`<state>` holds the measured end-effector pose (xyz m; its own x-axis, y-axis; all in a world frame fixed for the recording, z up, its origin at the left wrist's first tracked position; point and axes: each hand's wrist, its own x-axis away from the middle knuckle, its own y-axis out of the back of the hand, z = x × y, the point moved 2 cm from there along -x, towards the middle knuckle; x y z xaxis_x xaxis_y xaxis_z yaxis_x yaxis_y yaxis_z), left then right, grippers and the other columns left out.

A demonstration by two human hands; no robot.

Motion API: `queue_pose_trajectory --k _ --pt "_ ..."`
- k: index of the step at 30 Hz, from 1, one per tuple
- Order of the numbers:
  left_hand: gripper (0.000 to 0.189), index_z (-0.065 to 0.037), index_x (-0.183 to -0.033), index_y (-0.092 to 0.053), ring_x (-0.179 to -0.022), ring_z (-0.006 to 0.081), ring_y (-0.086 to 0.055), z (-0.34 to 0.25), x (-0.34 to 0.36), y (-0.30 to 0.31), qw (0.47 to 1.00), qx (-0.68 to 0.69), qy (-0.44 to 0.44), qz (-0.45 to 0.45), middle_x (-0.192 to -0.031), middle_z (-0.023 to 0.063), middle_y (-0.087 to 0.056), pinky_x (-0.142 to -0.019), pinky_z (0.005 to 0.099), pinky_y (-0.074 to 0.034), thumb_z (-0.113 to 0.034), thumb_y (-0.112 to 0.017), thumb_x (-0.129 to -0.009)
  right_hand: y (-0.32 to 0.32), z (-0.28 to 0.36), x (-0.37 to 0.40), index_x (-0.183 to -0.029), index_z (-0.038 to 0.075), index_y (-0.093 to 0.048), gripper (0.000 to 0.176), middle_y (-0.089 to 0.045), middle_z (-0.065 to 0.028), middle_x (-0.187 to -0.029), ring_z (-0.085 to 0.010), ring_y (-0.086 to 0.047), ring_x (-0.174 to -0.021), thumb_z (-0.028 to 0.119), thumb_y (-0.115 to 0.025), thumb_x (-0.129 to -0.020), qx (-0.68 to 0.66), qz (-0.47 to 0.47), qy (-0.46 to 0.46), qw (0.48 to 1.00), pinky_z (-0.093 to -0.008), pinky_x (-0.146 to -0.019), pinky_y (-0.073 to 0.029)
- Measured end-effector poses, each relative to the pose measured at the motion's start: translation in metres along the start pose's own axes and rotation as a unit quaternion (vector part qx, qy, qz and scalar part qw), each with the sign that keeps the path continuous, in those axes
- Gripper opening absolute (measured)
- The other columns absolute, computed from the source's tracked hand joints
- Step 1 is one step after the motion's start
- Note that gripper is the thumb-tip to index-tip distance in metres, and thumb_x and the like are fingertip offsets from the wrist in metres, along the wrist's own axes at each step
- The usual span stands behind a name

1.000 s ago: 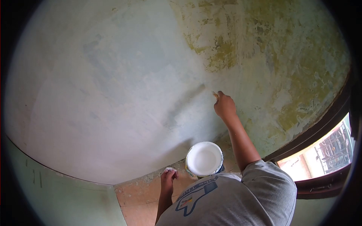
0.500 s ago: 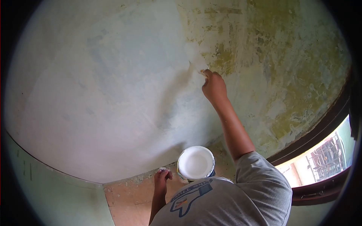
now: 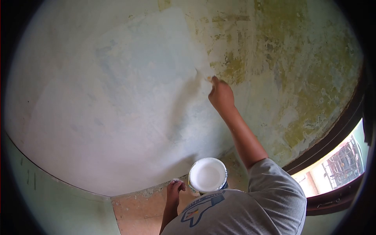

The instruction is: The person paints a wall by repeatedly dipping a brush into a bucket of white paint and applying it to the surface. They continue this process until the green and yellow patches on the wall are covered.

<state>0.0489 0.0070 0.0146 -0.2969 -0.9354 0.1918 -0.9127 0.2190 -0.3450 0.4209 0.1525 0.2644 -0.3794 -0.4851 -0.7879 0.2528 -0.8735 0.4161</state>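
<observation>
My right hand (image 3: pixel 221 94) is raised against the wall, fingers closed round what looks like a paintbrush (image 3: pixel 209 79). Only a small tan part of it shows clearly; its pale end blends into the white coat on the wall (image 3: pixel 156 66). Low down, my left hand (image 3: pixel 176 187) is curled beside a bucket (image 3: pixel 207 174) of white paint, with white smears on the fingers. What it holds, if anything, I cannot make out. A small gap shows between that hand and the bucket's paint-marked rim.
Right of the brush, the wall has patchy olive and pale green areas (image 3: pixel 290 78). A dark-framed window (image 3: pixel 337 164) with a grille outside is at the right. Orange-brown boards or tiles (image 3: pixel 137 207) lie below, and a green wall (image 3: pixel 51 188) at the lower left.
My right hand has moved slightly down along the wall with the paintbrush. The bucket and my left hand appear a little lower and further right, as the view has shifted.
</observation>
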Motion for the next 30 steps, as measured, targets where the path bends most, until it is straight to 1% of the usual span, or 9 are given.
queue_pose_trajectory --k 2,6,10,14,16,20,22,25,30 --pt "0.009 -0.003 -0.09 -0.06 -0.071 0.0174 -0.058 0.0 0.001 0.0 1.0 0.0 -0.001 0.002 -0.078 0.0074 -0.061 -0.068 0.0302 -0.047 -0.009 -0.056 -0.096 0.004 -0.012 0.022 -0.113 -0.002 -0.055 0.033 -0.066 -0.0254 -0.081 -0.0449 -0.066 -0.072 -0.001 -0.06 -0.081 0.054 0.136 -0.049 0.988 -0.0527 -0.064 -0.054" --pt "0.008 -0.003 -0.091 -0.06 -0.072 0.0194 -0.059 0.003 0.003 0.004 1.0 -0.011 0.004 -0.002 -0.08 0.0081 -0.06 -0.067 0.0325 -0.048 -0.01 -0.056 -0.094 0.029 -0.004 0.024 -0.12 -0.005 -0.049 0.038 -0.067 -0.0268 -0.079 -0.0458 -0.066 -0.072 -0.001 -0.058 -0.084 0.06 0.137 -0.107 0.983 -0.0536 -0.064 -0.053" --pt "0.01 -0.003 -0.089 -0.06 -0.07 0.0169 -0.057 0.0 0.002 0.008 1.0 0.006 -0.011 -0.008 -0.077 0.0068 -0.06 -0.067 0.0301 -0.047 -0.01 -0.056 -0.096 0.056 0.023 -0.005 -0.122 -0.006 -0.044 0.034 -0.065 -0.0291 -0.078 -0.0488 -0.064 -0.072 0.003 -0.055 -0.092 0.021 0.058 -0.085 0.994 -0.0553 -0.061 -0.051" --pt "0.01 -0.003 -0.089 -0.06 -0.071 0.0164 -0.057 0.002 0.001 0.005 1.0 -0.002 -0.005 -0.012 -0.078 0.0066 -0.06 -0.067 0.0295 -0.047 -0.01 -0.057 -0.096 0.04 0.026 -0.051 -0.119 -0.003 -0.044 0.026 -0.063 -0.0297 -0.077 -0.0494 -0.062 -0.072 0.007 -0.054 -0.097 -0.025 -0.001 -0.058 0.998 -0.0557 -0.06 -0.048" --pt "0.01 -0.003 -0.09 -0.059 -0.072 0.0161 -0.057 0.005 0.0 0.002 1.0 0.001 -0.004 -0.003 -0.078 0.0063 -0.06 -0.067 0.0296 -0.047 -0.011 -0.057 -0.096 0.022 0.02 -0.06 -0.116 0.0 -0.046 0.022 -0.062 -0.0287 -0.08 -0.0478 -0.063 -0.072 0.008 -0.053 -0.098 -0.075 -0.073 0.044 0.994 -0.0544 -0.061 -0.049" --pt "0.012 -0.002 -0.09 -0.06 -0.071 0.0155 -0.057 0.005 0.0 -0.001 1.0 -0.01 0.009 -0.002 -0.078 0.006 -0.06 -0.068 0.0291 -0.047 -0.011 -0.056 -0.097 -0.008 -0.011 -0.02 -0.12 0.001 -0.048 0.026 -0.063 -0.0266 -0.083 -0.0453 -0.064 -0.073 0.005 -0.054 -0.095 -0.032 0.013 -0.005 0.999 -0.0523 -0.062 -0.052" --pt "0.01 -0.003 -0.09 -0.059 -0.073 0.017 -0.057 0.008 -0.004 0.001 1.0 -0.012 0.009 0.0 -0.079 0.0069 -0.06 -0.068 0.0303 -0.047 -0.011 -0.055 -0.096 -0.018 -0.026 0.02 -0.125 0.003 -0.05 0.036 -0.065 -0.0246 -0.085 -0.0423 -0.066 -0.074 0.0 -0.057 -0.089 0.058 0.085 -0.035 0.994 -0.0503 -0.065 -0.054" --pt "0.009 -0.003 -0.09 -0.058 -0.074 0.0185 -0.058 0.009 -0.003 0.001 1.0 -0.023 0.008 0.005 -0.08 0.0078 -0.06 -0.069 0.0315 -0.047 -0.01 -0.055 -0.095 -0.037 -0.056 0.075 -0.13 0.004 -0.049 0.048 -0.066 -0.0233 -0.086 -0.0403 -0.067 -0.075 -0.003 -0.059 -0.083 0.094 0.156 -0.072 0.981 -0.0493 -0.066 -0.056" --pt "0.009 -0.003 -0.09 -0.058 -0.074 0.0183 -0.058 0.005 -0.002 -0.004 0.999 -0.033 0.004 0.012 -0.079 0.0076 -0.059 -0.069 0.0315 -0.047 -0.01 -0.055 -0.095 -0.02 -0.07 0.099 -0.135 0.005 -0.048 0.055 -0.067 -0.0224 -0.086 -0.0385 -0.069 -0.078 0.001 -0.06 -0.081 0.132 0.222 -0.132 0.957 -0.0478 -0.069 -0.057"
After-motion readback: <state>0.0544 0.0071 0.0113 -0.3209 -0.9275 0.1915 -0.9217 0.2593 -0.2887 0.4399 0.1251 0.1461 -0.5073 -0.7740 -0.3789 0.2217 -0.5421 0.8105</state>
